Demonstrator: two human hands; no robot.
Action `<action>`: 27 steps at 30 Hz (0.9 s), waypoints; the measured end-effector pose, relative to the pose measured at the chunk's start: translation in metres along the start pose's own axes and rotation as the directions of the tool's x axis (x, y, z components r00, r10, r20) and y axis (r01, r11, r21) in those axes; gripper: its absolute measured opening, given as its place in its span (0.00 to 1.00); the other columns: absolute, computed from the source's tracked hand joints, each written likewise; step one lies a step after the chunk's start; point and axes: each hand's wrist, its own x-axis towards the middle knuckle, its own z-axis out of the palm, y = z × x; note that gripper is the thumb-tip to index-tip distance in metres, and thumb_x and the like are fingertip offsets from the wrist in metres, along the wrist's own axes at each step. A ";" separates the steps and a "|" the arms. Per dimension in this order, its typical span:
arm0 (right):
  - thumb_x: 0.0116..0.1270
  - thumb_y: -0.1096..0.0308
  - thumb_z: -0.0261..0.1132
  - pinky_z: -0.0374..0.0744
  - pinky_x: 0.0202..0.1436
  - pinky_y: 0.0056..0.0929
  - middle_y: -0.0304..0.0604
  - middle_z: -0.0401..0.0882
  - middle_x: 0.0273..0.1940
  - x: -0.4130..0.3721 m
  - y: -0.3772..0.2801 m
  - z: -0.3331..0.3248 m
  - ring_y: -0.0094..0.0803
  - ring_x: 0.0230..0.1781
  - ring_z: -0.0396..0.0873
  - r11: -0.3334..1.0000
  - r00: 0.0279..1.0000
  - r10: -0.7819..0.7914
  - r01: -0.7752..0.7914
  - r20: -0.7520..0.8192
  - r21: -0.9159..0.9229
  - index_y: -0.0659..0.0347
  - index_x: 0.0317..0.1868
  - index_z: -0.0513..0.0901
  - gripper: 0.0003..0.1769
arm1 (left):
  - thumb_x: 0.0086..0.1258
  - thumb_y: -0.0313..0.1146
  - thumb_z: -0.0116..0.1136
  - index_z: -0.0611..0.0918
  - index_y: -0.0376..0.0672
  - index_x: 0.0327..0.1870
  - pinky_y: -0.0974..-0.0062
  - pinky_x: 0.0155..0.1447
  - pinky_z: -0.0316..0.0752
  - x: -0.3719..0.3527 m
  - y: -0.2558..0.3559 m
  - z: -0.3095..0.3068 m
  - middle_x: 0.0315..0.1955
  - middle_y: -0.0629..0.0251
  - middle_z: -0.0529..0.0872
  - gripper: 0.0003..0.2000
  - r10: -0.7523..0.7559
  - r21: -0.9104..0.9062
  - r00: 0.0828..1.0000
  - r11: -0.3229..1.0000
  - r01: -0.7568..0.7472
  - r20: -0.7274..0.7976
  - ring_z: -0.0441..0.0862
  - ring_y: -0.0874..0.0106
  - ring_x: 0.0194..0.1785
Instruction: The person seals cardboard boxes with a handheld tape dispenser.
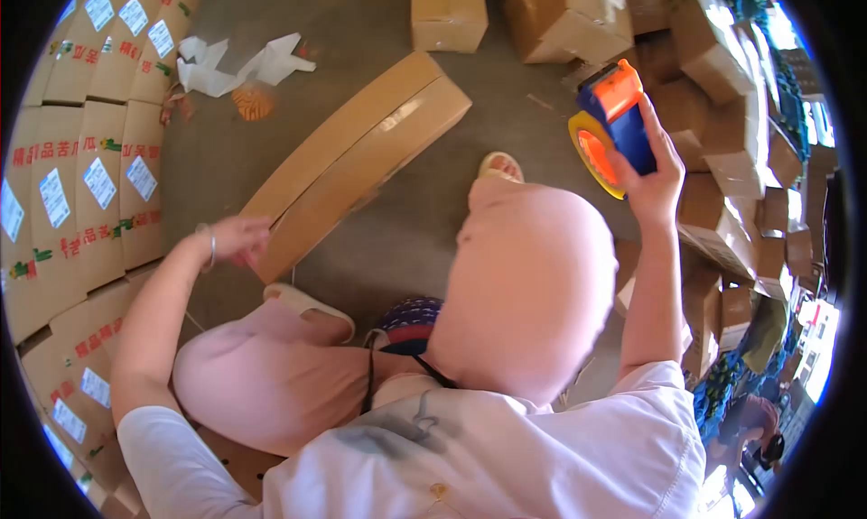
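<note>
A long brown cardboard box [352,158] lies slantwise on the floor, with tape along part of its top seam. At its near left end is my left hand [242,241], its fingers bent against the cardboard edge and partly hidden. Up on the right, my right hand [655,171] is wrapped round a blue and orange tape dispenser [623,122] with a yellow-rimmed roll, held above the floor and apart from the long box.
Printed cartons [99,189] with white labels are stacked along the left. Brown boxes [449,13] stand at the top, and more boxes [722,221] are piled on the right. White scraps [208,68] lie on the floor. A person [754,420] is at the lower right.
</note>
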 end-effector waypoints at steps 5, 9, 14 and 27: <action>0.33 0.68 0.79 0.80 0.32 0.31 0.47 0.80 0.35 -0.009 -0.068 -0.062 0.38 0.28 0.80 0.852 0.848 -0.518 0.499 -0.112 -0.161 0.57 0.60 0.81 0.45 | 0.52 0.57 0.71 0.46 0.51 0.78 0.58 0.74 0.57 0.042 0.024 0.013 0.75 0.52 0.54 0.57 0.161 0.354 0.831 0.934 0.045 -0.533 0.56 0.53 0.74; 0.31 0.64 0.80 0.78 0.28 0.29 0.47 0.79 0.35 -0.015 -0.111 -0.093 0.36 0.26 0.78 0.776 0.774 -0.624 0.599 -0.104 -0.198 0.56 0.58 0.82 0.44 | 0.44 0.59 0.76 0.41 0.54 0.79 0.57 0.78 0.50 0.041 0.020 0.062 0.77 0.56 0.47 0.65 0.123 0.358 0.772 0.923 0.142 -0.623 0.48 0.50 0.78; 0.31 0.64 0.80 0.78 0.28 0.29 0.46 0.79 0.34 -0.019 -0.153 -0.095 0.36 0.26 0.78 0.774 0.775 -0.623 0.591 -0.107 -0.230 0.54 0.59 0.83 0.44 | 0.39 0.57 0.79 0.42 0.56 0.79 0.58 0.74 0.54 0.040 0.024 0.098 0.71 0.57 0.58 0.67 0.145 0.369 0.600 0.889 0.270 -0.787 0.59 0.55 0.71; 0.39 0.68 0.79 0.79 0.38 0.31 0.49 0.81 0.38 -0.051 -0.196 -0.058 0.36 0.32 0.79 0.841 0.838 -0.541 0.542 -0.070 -0.006 0.66 0.63 0.77 0.45 | 0.59 0.37 0.67 0.45 0.58 0.79 0.38 0.73 0.48 0.030 0.028 0.208 0.78 0.54 0.43 0.50 0.383 0.518 0.627 0.854 0.039 -0.678 0.44 0.47 0.79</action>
